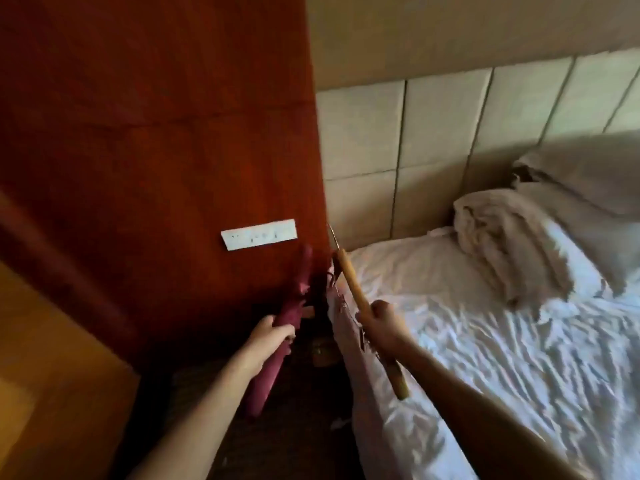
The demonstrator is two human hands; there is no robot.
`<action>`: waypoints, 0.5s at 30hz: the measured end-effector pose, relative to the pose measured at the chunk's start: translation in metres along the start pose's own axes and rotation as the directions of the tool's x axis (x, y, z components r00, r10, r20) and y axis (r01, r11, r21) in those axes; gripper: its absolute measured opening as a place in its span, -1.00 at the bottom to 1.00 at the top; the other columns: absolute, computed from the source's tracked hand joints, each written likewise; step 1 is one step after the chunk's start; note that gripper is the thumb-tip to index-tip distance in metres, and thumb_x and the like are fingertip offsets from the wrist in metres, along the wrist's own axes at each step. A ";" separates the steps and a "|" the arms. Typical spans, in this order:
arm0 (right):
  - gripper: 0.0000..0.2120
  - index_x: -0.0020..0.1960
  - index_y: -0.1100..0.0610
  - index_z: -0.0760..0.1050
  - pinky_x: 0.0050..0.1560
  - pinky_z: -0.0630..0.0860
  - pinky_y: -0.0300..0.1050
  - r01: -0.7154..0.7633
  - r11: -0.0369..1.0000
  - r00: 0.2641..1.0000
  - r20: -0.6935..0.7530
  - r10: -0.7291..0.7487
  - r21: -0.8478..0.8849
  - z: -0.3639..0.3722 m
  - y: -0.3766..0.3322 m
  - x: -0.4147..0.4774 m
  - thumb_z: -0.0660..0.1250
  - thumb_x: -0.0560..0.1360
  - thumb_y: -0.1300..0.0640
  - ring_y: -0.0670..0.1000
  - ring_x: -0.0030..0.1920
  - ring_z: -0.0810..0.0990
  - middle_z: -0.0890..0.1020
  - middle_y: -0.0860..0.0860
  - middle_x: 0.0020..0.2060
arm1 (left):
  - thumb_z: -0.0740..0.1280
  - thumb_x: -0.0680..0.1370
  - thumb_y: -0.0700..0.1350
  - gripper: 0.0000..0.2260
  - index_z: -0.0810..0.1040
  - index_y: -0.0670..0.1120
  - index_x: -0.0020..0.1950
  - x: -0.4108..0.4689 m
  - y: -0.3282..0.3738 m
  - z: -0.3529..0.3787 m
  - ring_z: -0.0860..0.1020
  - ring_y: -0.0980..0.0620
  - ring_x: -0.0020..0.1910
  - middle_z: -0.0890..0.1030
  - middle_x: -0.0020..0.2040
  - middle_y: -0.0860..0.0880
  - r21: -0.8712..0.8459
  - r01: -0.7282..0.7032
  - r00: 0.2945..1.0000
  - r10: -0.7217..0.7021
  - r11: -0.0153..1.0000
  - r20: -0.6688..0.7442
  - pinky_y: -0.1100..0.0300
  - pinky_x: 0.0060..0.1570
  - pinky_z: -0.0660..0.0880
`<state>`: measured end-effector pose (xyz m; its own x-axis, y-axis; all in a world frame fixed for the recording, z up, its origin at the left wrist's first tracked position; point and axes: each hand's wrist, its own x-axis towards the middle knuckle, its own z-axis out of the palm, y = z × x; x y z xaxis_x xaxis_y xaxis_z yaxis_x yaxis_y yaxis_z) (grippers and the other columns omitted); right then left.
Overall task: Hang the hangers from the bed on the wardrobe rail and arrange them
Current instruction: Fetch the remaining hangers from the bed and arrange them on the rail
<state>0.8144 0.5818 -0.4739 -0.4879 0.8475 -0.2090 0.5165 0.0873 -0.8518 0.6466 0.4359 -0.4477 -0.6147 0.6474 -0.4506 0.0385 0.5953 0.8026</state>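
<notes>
The left grip [273, 332] is curled round a red hanger [299, 275], held in front of the wood panel [156, 133]. The right grip [382, 323] is closed round a wooden hanger [351, 278] at the edge of the bed [485, 341]. This looks like the carrying step. No rail is in view, so next comes turning to find it, with the hooks kept free.
</notes>
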 end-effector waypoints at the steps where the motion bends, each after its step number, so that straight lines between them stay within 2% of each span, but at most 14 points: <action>1: -0.78 -0.35 0.09 0.44 -0.67 0.31 -0.32 0.031 0.999 0.999 0.044 -0.032 0.020 0.026 -0.021 0.001 0.35 0.44 0.07 -0.14 -0.68 0.46 0.50 -0.04 -0.61 | 0.30 0.47 -0.24 -0.93 0.47 -0.08 -0.17 -0.005 -0.011 -0.032 0.53 0.01 -0.39 0.56 -0.30 -0.07 -0.053 0.018 0.999 -0.020 0.998 -0.049 0.25 -0.37 0.45; 3: -0.86 -0.26 0.11 0.51 -0.66 0.33 -0.30 0.052 0.996 0.988 0.143 -0.063 0.075 0.070 -0.058 -0.001 0.37 0.42 0.07 -0.12 -0.67 0.47 0.51 -0.03 -0.62 | 0.31 0.46 -0.25 -0.95 0.48 -0.11 -0.15 -0.015 -0.029 -0.088 0.53 -0.01 -0.37 0.56 -0.28 -0.09 -0.131 0.029 0.989 -0.048 0.991 -0.143 0.23 -0.35 0.46; 7: -0.88 -0.25 0.14 0.49 -0.59 0.44 -0.21 0.153 0.983 0.926 0.334 -0.178 0.099 0.145 -0.136 -0.019 0.35 0.42 0.13 -0.06 -0.65 0.49 0.50 -0.03 -0.66 | 0.32 0.45 -0.26 -0.95 0.50 -0.12 -0.17 -0.048 -0.057 -0.192 0.54 0.01 -0.40 0.57 -0.32 -0.08 -0.239 0.020 0.939 -0.100 0.971 -0.328 0.26 -0.44 0.46; 10: -0.88 -0.22 0.21 0.50 -0.57 0.47 -0.16 0.203 0.966 0.860 0.443 -0.253 0.157 0.185 -0.188 -0.035 0.36 0.42 0.16 0.00 -0.64 0.48 0.50 -0.03 -0.64 | 0.32 0.43 -0.27 -0.94 0.52 -0.18 -0.11 -0.072 -0.069 -0.250 0.53 -0.03 -0.39 0.57 -0.32 -0.11 -0.294 -0.018 0.883 -0.123 0.956 -0.453 0.21 -0.39 0.47; 15: -0.86 -0.11 0.25 0.50 -0.52 0.48 -0.14 0.275 0.932 0.741 0.566 -0.361 0.235 0.239 -0.262 -0.058 0.38 0.46 0.17 0.04 -0.60 0.48 0.53 0.06 -0.55 | 0.30 0.44 -0.27 -0.95 0.47 -0.15 -0.15 -0.113 -0.075 -0.314 0.49 -0.05 -0.42 0.52 -0.34 -0.12 -0.320 -0.072 0.785 -0.144 0.945 -0.603 0.21 -0.38 0.40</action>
<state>0.5387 0.3846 -0.3533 -0.9465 0.2999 -0.1195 0.1823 0.1912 -0.9645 0.4654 0.1682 -0.3345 -0.9629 0.1351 -0.2336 -0.1712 0.3638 0.9156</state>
